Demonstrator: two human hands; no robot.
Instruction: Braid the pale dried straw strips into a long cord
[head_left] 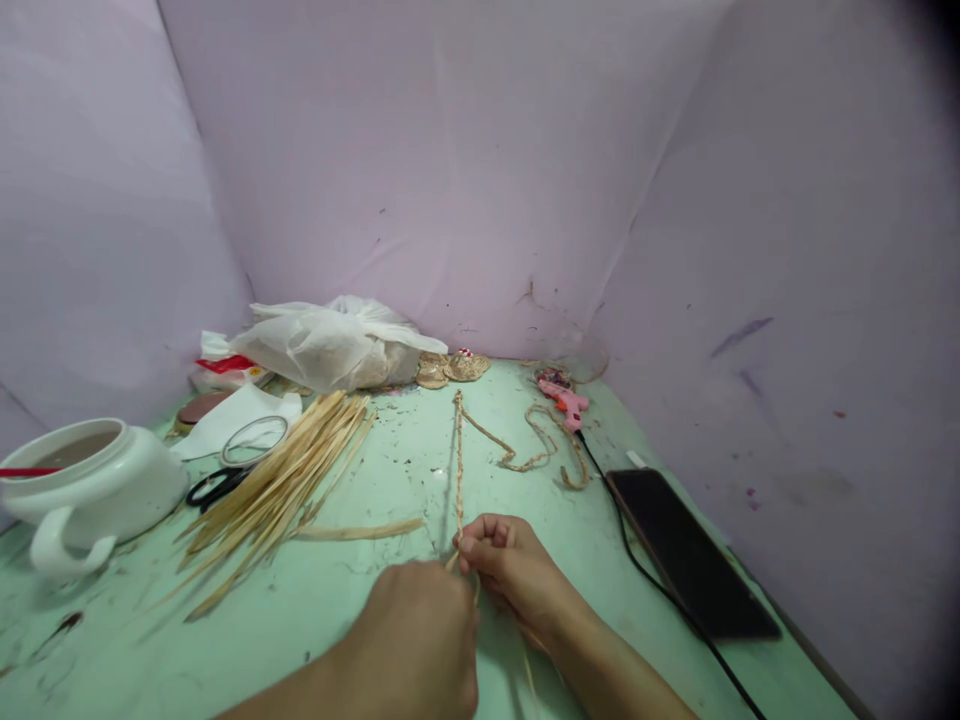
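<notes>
A thin braided straw cord (459, 455) runs from the middle of the green table (390, 440) toward me. My right hand (510, 568) is closed, pinching the cord's near end. My left hand (420, 640) is closed just in front of it, back of the hand toward the camera, gripping loose straw strands at the same end; its fingertips are hidden. A single flat straw strip (360, 531) lies just left of the hands.
A pile of straw strips (285, 480) lies at left beside black scissors (217, 487), a clear lid (253, 441) and a white pot (90, 485). A plastic bag (330, 345) sits at the back. Pink glue gun (564, 398), its cord and a black phone (686, 550) lie right.
</notes>
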